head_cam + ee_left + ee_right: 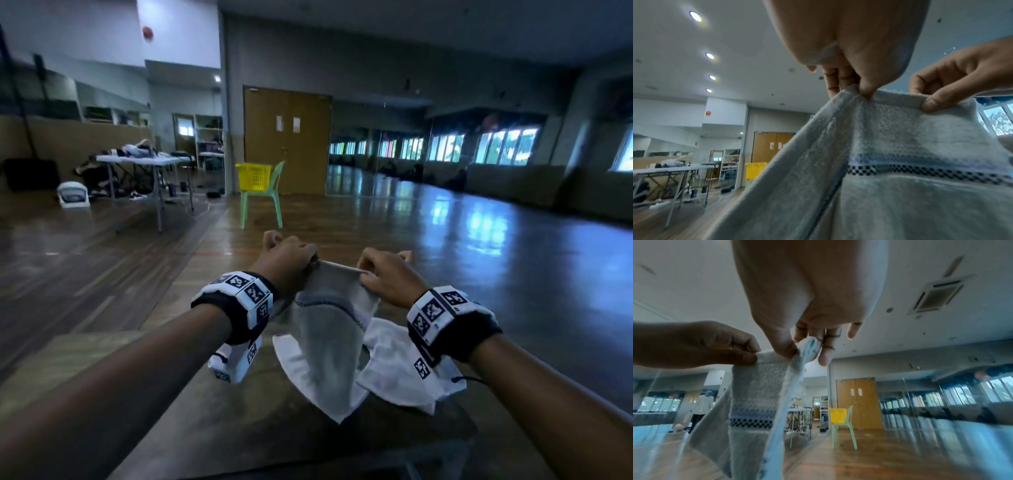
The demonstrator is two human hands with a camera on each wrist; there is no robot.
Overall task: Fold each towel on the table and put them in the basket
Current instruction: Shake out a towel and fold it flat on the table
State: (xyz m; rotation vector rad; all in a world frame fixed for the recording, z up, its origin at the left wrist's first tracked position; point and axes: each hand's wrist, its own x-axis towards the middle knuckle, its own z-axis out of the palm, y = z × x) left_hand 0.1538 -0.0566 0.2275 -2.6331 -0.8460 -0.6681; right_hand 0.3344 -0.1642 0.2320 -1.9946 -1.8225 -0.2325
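I hold a pale grey towel (pixel 325 335) with a dark checked band up in the air by its top hem. My left hand (pixel 291 258) pinches the hem's left end and my right hand (pixel 380 275) pinches its right end, a short stretch of hem taut between them. In the left wrist view the towel (pixel 900 162) hangs from my left hand (pixel 863 91), with my right hand (pixel 937 100) beside it. The right wrist view shows the towel (pixel 754 399) pinched by my right hand (pixel 795 352) and my left hand (pixel 748 353). Under it lie white towels (pixel 400 370) on the brown table (pixel 239 428). A yellow basket (pixel 254 176) sits on a green chair far ahead.
The green chair (pixel 263 202) stands before wooden double doors (pixel 287 140). A folding table (pixel 144 161) with clutter is at the left, with bags and shoes under it. A person (pixel 701 407) walks far off at the left of the right wrist view. Wooden floor lies between.
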